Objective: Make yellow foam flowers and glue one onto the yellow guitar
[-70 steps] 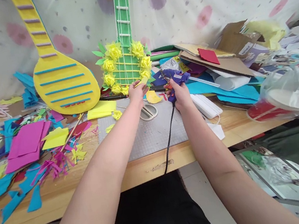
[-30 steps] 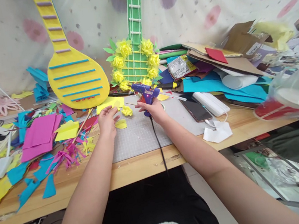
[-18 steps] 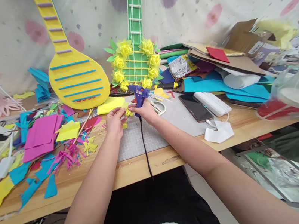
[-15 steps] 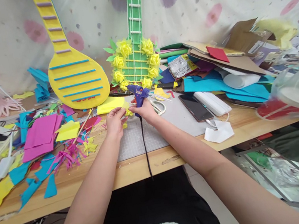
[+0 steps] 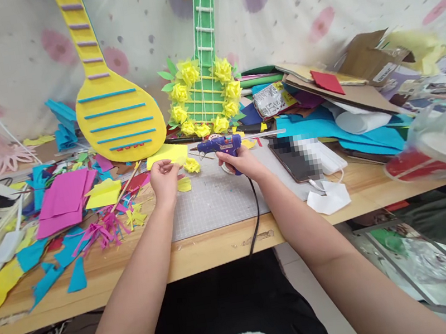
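My right hand [image 5: 244, 163] is closed round the handle of a blue glue gun [image 5: 223, 144], whose nozzle points left and whose clear glue stick juts out to the right. With pinched fingers, my left hand [image 5: 163, 183] holds a small yellow paper petal [image 5: 181, 160]. Just right of it, a yellow paper flower [image 5: 192, 165] rests on the grey cutting mat [image 5: 212, 208]. Another yellow petal [image 5: 184, 184] lies below that flower. Behind my hands leans a green paper guitar [image 5: 206, 99] ringed with yellow flowers.
A yellow guitar shape [image 5: 121, 112] leans at the back left. Coloured paper scraps, including magenta sheets [image 5: 65, 203], cover the left side. On the right are a phone [image 5: 290, 161], blue felt-like sheets [image 5: 305, 127] and a plastic-covered cup [image 5: 417, 161]. The black cord [image 5: 255, 218] hangs over the table edge.
My right hand has moved right with the glue gun, turning it so the nozzle faces left. My left hand has shifted slightly left with the petal, and the flower on the mat now shows clearly.
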Demonstrator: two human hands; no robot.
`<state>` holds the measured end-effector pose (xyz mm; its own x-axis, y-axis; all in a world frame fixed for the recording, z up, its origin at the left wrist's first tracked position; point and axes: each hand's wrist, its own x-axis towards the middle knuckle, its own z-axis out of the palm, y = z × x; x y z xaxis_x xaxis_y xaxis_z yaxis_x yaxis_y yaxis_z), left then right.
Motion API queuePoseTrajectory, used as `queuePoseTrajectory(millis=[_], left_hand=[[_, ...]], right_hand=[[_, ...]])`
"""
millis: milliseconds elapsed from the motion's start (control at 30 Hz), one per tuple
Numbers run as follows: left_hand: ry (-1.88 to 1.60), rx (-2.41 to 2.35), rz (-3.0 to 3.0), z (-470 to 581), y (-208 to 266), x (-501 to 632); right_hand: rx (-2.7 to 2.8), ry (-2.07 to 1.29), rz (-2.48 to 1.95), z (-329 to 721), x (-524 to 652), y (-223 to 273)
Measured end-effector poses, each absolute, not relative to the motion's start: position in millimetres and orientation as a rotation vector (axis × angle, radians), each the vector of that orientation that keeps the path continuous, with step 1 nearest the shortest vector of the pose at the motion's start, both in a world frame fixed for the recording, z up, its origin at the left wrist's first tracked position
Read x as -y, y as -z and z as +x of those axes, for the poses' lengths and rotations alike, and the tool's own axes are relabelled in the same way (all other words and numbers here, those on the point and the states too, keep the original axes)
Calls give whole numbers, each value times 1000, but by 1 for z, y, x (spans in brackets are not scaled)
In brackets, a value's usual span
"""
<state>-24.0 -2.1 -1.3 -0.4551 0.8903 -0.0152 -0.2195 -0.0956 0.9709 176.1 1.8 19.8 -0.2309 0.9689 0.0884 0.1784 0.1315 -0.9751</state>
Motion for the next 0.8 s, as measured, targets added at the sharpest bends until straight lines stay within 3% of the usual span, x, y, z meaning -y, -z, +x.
queuePoseTrajectory(millis=[800], left_hand=[[-1670,-1311,809,-26,2,2]], right_hand=[[1643,-1108,-1302,171,-4,-16]])
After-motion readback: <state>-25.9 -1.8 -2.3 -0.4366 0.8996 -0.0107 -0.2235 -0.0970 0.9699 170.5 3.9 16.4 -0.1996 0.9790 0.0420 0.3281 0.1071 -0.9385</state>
